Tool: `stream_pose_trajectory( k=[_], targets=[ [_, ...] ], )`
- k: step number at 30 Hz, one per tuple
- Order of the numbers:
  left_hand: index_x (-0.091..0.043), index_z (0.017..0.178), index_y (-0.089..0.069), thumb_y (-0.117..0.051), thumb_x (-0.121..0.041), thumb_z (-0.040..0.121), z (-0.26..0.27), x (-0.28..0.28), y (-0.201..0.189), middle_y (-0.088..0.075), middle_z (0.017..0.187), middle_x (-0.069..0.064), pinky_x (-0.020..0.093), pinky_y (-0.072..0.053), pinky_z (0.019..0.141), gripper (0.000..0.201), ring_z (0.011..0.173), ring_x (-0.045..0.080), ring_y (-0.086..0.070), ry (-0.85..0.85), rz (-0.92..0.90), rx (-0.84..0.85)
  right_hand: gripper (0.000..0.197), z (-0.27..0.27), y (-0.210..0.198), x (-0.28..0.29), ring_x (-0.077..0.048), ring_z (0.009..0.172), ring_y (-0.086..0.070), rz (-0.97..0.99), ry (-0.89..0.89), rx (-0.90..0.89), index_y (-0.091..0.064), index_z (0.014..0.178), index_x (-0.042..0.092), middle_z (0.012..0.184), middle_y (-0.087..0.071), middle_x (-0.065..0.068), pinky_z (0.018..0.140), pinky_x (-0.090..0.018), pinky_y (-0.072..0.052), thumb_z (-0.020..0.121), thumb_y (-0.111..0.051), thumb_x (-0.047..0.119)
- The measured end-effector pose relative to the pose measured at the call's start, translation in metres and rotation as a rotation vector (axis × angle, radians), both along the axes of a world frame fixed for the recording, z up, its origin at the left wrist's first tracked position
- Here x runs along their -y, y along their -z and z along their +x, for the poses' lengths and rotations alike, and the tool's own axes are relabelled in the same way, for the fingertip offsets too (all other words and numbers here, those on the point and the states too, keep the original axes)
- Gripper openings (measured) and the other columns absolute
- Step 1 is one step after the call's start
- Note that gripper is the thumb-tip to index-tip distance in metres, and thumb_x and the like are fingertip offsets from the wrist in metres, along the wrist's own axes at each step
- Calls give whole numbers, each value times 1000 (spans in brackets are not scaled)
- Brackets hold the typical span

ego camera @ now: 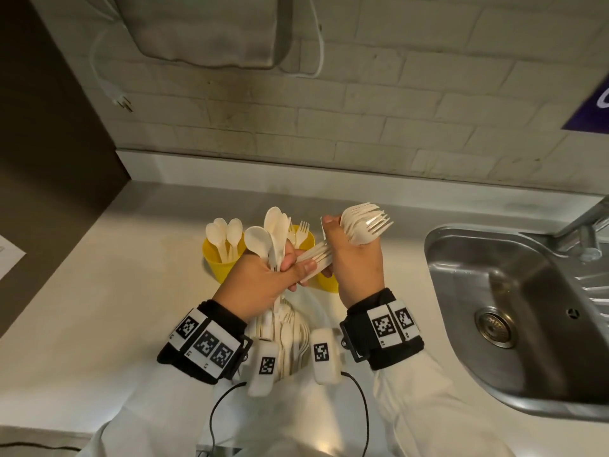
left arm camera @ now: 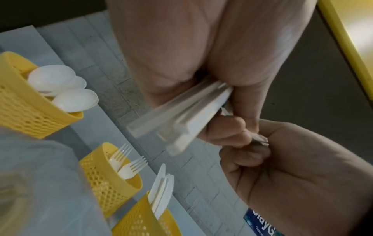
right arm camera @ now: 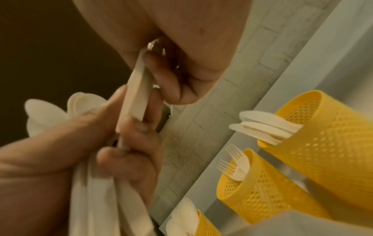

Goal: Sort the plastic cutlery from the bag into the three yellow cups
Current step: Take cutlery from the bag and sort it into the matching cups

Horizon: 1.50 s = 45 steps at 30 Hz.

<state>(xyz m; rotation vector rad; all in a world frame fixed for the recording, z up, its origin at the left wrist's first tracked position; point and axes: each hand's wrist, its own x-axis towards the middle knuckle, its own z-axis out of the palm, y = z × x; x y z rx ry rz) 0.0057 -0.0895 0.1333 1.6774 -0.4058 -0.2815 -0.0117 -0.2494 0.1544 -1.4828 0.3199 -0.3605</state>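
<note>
The right hand [ego camera: 357, 258] gripped a fork bundle [ego camera: 364, 224] — tines up — with the fork cup [ego camera: 326, 278] directly beneath; the left hand [ego camera: 263, 282] clutched spoons [ego camera: 268, 235].

In the head view we lose the knife cup [ego camera: 328, 282] almost wholly behind the right hand [ego camera: 357, 258], and the fork cup [ego camera: 304, 232] shows only its far rim. The bag [ego camera: 290, 338] sits half hidden under both wrists. In the left wrist view the handles [left arm camera: 181, 115] are blurred, so we cannot count them. The purple sign [ego camera: 593, 107] is cut by the edge.
</note>
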Motion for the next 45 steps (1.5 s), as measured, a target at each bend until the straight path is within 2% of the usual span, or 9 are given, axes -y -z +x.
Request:
stream_pose_trajectory(
  k=[4,9,13,18,25,29,36,41,45],
  targets=[
    [-4,72,-51,-76,-16,91,1,1,5,-71,73,-2,34,-55,68,33,76,25,-70,-14,-32,-42,18,-5,2,10,-29,52,-61,42,-157,0,-65,80,16,65,-66,-10,48,-30,-49,98,-68,21],
    [-30,64,-69,-76,-20,89,1,-1,1,-79,97,8,37,-60,70,28,82,27,-76,-126,-63,-76,17,0,3,19,-22,46,-55,142,-49,-28,-65,88,8,64,-63,-15,50,-33,-56,98,-68,22],
    [-16,69,-47,-75,-31,93,6,-16,1,-55,63,6,33,-48,58,40,53,21,-52,-278,-52,-68,21,15,5,31,-24,51,-59,72,39,-65,-65,86,10,69,-67,-20,60,-41,-60,99,-67,27],
    [-19,73,-47,-75,-56,83,5,-26,0,-38,57,1,32,-37,54,47,50,20,-37,-318,-86,-125,30,51,18,23,-22,52,-70,-265,14,-108,-67,80,12,68,-72,-12,57,-41,-63,97,-68,36],
    [-19,73,-50,-71,-44,93,2,-28,-1,-41,55,-2,29,-38,51,38,48,14,-40,-351,-120,-138,40,94,39,-12,-31,93,-71,-963,-146,-196,-71,103,13,98,-75,-11,75,-30,-50,101,-54,49],
    [-18,77,-53,-70,-41,95,1,-32,-2,-42,54,-4,29,-38,51,34,46,13,-39,-329,-128,-147,35,103,47,-25,-34,98,-71,-950,-180,-268,-72,113,11,105,-75,-14,87,-41,-58,99,-61,41],
    [-26,67,-58,-66,-41,98,0,-35,-9,-35,55,-3,28,-30,47,35,48,14,-32,-247,-167,-213,47,107,57,-32,-29,97,-69,-988,-318,-456,-65,119,14,111,-72,-10,80,-34,-56,89,-72,49],
    [-14,93,-62,-64,-45,95,2,-39,-12,-34,58,0,28,-29,48,31,48,14,-31,-183,-192,-218,74,89,46,-31,-31,115,-60,-981,-285,-328,-46,141,15,139,-47,-13,92,-36,-52,83,-79,47],
    [-20,99,-73,-56,-37,103,0,-37,-14,-39,59,2,25,-33,45,24,44,14,-35,-124,-235,-225,49,63,24,-31,-26,102,-62,-902,-151,-93,-56,130,15,129,-49,-9,90,-40,-54,90,-70,40]
  ],
)
